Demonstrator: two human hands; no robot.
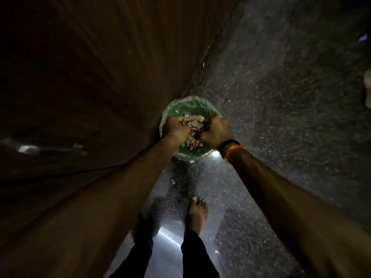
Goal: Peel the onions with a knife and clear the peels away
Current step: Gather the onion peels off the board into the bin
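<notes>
The scene is dim. A round bin lined with a green plastic bag (176, 106) stands on the floor against a wall. Both my hands are cupped together over its mouth, holding a heap of pale onion peels (193, 122). My left hand (175, 127) is on the left side of the heap and my right hand (217, 131) on the right, with dark and orange bands on that wrist. More peels (191, 145) lie inside the bag below the hands. No knife or onion is visible.
A brown wall (90, 77) runs along the left, right beside the bin. The speckled dark stone floor (281, 97) stretches to the right. My bare feet (197, 211) stand just behind the bin, with a few peel scraps (173, 181) on the floor between.
</notes>
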